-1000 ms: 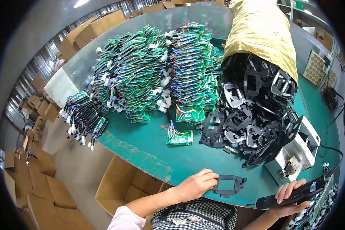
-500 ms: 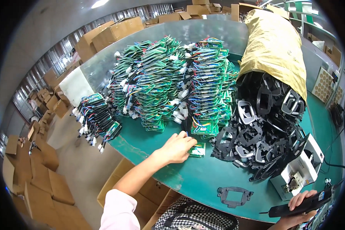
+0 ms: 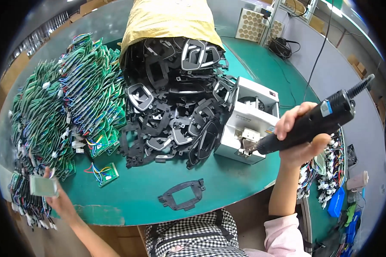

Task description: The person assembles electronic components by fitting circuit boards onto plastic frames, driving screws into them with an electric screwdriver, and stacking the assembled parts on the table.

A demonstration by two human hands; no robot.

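Note:
At the left end of the table, my left hand (image 3: 61, 203) is closed on a small circuit board (image 3: 42, 186) with a pale rectangular face toward me. It is beside the stacked green wired boards (image 3: 92, 85). My right hand (image 3: 302, 150) grips a black electric screwdriver (image 3: 315, 124) held tilted, its tip pointing down left at the front of a white screw feeder (image 3: 244, 118). Whether the tip touches a screw cannot be made out. One loose wired board (image 3: 104, 174) lies on the table, and a single black plastic frame (image 3: 182, 195) lies near the front edge.
A yellow sack (image 3: 171, 19) spills black plastic frames (image 3: 158, 122) over the middle of the green table (image 3: 150, 216). Farther right, more wired parts (image 3: 326, 165) and a blue bin (image 3: 336, 202) sit on a side surface. A cable (image 3: 319, 55) hangs at the right.
The view has swung right. My left hand, earlier at a board on the table, now holds a board up at the left. My right hand has brought the screwdriver to the screw feeder.

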